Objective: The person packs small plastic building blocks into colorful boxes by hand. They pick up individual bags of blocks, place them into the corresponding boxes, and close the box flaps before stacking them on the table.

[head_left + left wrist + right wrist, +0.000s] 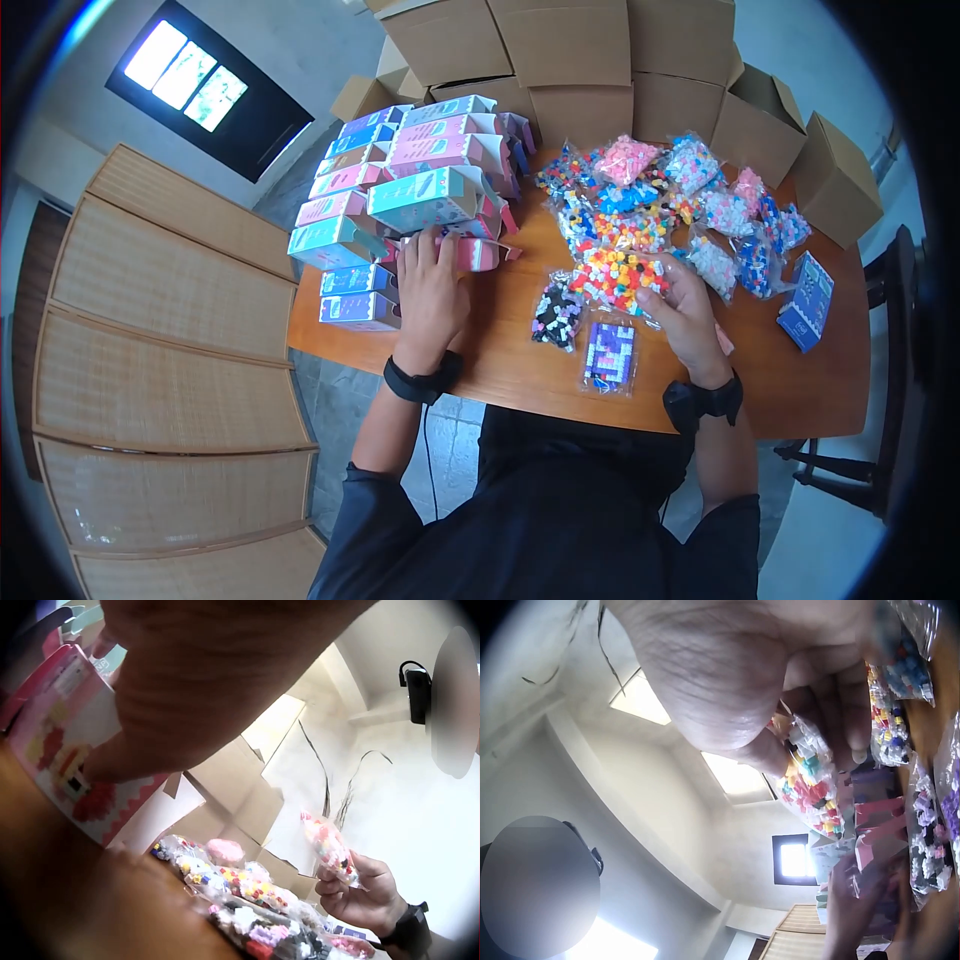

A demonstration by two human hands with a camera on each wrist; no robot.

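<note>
My left hand [433, 290] grips a pink box [478, 254] lying among the other boxes. In the left wrist view, the thumb presses the printed face of this pink box [71, 761] while the other fingers reach over its top. Raised above the table, my right hand [688, 310] pinches a clear bag of small colourful bricks [612, 278], mostly red, yellow and orange. A bag of black and white bricks [557, 312] and a flat packet of purple and white bricks [610, 355] lie just below the held bag.
Pastel boxes, several with flaps up, crowd the table's left, including a teal box [425, 195]. More brick bags [630, 215] are heaped at the back right. A blue box [806, 302] stands at the right edge. Cardboard cartons [575, 110] line the back.
</note>
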